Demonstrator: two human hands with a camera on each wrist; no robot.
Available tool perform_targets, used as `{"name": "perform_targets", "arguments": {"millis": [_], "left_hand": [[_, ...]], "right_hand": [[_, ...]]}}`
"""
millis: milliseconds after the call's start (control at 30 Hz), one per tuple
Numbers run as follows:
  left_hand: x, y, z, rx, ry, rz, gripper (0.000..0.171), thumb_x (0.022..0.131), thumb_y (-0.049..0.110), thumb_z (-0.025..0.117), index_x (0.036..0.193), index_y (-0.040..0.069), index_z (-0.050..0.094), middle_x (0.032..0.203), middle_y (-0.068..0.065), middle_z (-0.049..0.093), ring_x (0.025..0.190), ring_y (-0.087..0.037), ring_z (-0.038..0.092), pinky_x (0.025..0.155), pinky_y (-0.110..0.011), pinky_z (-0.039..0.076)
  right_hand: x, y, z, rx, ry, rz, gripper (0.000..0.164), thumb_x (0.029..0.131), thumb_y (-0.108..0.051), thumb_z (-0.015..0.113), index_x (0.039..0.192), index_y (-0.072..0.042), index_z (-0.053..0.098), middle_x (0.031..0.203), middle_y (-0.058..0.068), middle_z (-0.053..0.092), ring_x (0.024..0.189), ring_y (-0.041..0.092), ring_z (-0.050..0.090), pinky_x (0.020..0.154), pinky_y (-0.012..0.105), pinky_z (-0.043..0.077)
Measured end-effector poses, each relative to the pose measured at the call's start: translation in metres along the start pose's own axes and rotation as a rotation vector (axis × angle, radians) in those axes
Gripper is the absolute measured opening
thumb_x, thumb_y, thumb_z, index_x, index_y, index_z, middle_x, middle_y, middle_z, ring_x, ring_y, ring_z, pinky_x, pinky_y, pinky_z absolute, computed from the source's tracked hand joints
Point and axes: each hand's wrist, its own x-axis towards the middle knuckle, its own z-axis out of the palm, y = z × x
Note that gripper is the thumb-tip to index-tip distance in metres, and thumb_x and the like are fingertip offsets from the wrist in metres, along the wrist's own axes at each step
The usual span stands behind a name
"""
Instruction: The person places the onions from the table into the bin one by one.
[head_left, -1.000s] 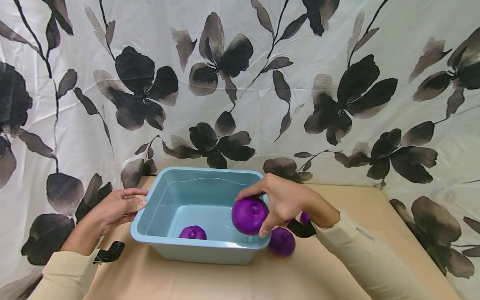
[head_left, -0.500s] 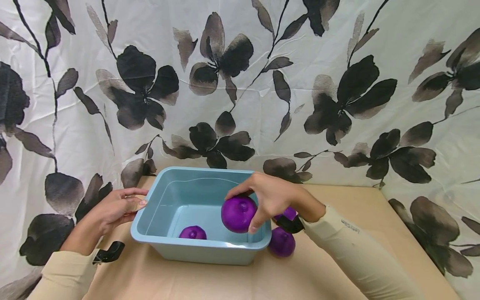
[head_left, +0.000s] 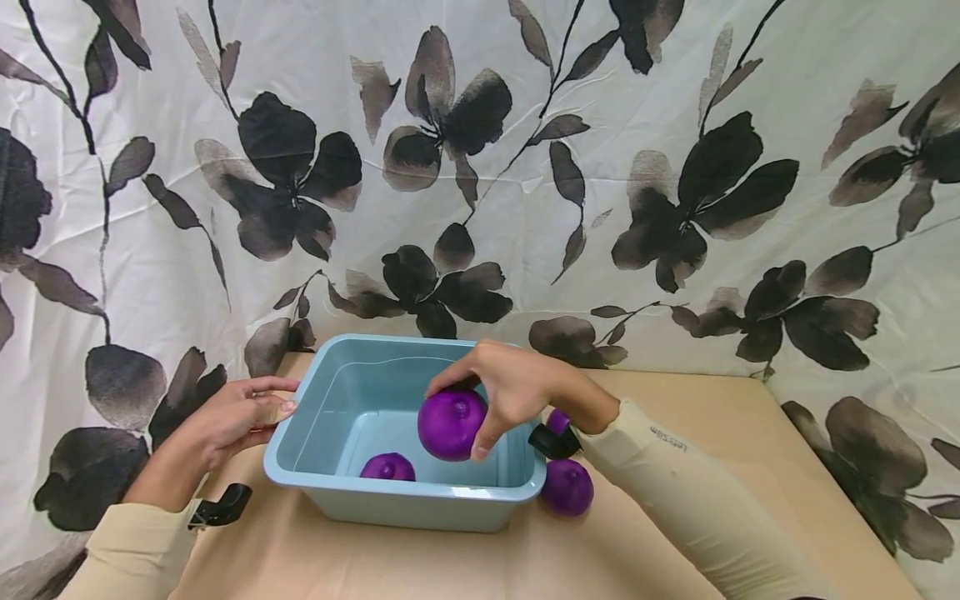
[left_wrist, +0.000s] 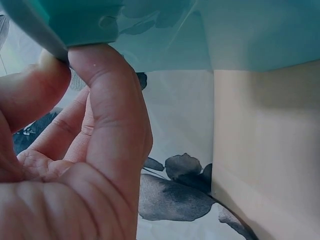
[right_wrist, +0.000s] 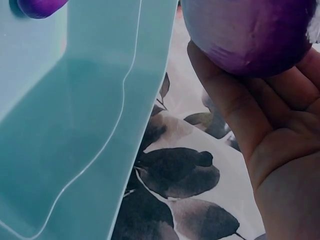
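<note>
A light blue plastic tub [head_left: 408, 508] stands on the table. My left hand [head_left: 232, 421] pinches its left rim between thumb and finger, as the left wrist view shows close up. My right hand [head_left: 517, 385] grips a round purple ball [head_left: 448, 427] with a small nub on top, held over the tub's inside. Its fingers [right_wrist: 232, 100] lie against the ball's side in the right wrist view. Inside the tub lies a second purple ball [head_left: 387, 467], partly hidden by the front wall.
Outside the tub's right end sits another purple ball [head_left: 567, 488]. Behind the black wrist strap [head_left: 555, 442] a further purple piece [head_left: 558, 421] shows partly. A floral cloth [head_left: 570, 250] hangs behind the tan table [head_left: 675, 433].
My right hand has carried the purple ball leftward, from the tub's right rim to above its middle. My left hand keeps its hold on the rim, and the tub has stayed put.
</note>
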Motion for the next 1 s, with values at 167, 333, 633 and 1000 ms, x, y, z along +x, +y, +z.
{"name": "perform_targets", "arguments": {"millis": [167, 333, 633, 1000], "left_hand": [[-0.003, 0.000, 0.001, 0.011, 0.013, -0.014, 0.046, 0.102, 0.010, 0.064, 0.144, -0.003, 0.051, 0.096, 0.008, 0.072, 0.089, -0.008, 0.070, 0.080, -0.029, 0.062], [-0.003, 0.000, 0.001, 0.015, 0.014, -0.008, 0.047, 0.102, 0.011, 0.064, 0.145, -0.003, 0.050, 0.097, 0.007, 0.072, 0.090, -0.009, 0.070, 0.080, -0.029, 0.062], [-0.001, 0.000, 0.002, 0.025, 0.000, -0.005, 0.048, 0.103, 0.011, 0.063, 0.145, -0.004, 0.049, 0.098, 0.007, 0.072, 0.091, -0.009, 0.070, 0.081, -0.029, 0.062], [-0.001, 0.000, 0.001, -0.012, -0.012, 0.000, 0.046, 0.101, 0.008, 0.064, 0.143, -0.004, 0.051, 0.097, 0.008, 0.072, 0.089, -0.008, 0.069, 0.079, -0.029, 0.061]], "right_hand": [[0.012, 0.001, 0.002, 0.011, -0.019, -0.027, 0.074, 0.064, -0.028, 0.100, 0.130, -0.013, 0.071, 0.120, -0.003, 0.077, 0.101, 0.002, 0.071, 0.087, 0.022, 0.059], [0.022, 0.004, 0.003, 0.022, -0.030, -0.016, 0.075, 0.064, -0.026, 0.100, 0.131, -0.011, 0.071, 0.122, -0.001, 0.076, 0.102, 0.004, 0.070, 0.087, 0.022, 0.059], [0.041, 0.008, 0.007, 0.043, -0.041, -0.009, 0.072, 0.063, -0.026, 0.101, 0.127, -0.012, 0.072, 0.116, -0.003, 0.078, 0.096, 0.002, 0.068, 0.085, 0.025, 0.060], [0.066, 0.013, 0.012, 0.017, -0.056, 0.001, 0.071, 0.064, -0.025, 0.100, 0.128, -0.011, 0.072, 0.117, -0.001, 0.077, 0.099, 0.004, 0.067, 0.086, 0.021, 0.058]]}}
